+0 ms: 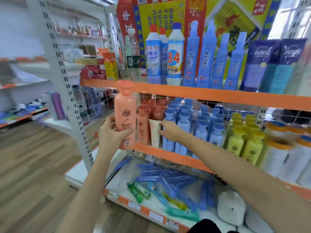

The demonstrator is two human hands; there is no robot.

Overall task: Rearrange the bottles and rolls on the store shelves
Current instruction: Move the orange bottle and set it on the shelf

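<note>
Upright, the orange bottle hangs just in front of the middle shelf's orange edge, at its left end, with open aisle to its left. Left hand wraps its lower half, fingers closed around it. Right hand reaches in, fingers loosely spread, fingertips touching a pale tube standing between orange bottles and blue bottles.

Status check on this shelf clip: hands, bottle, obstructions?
Left hand grips orange bottle off shelf. Right hand touching white tube. Tube crowds the orange row.
</note>
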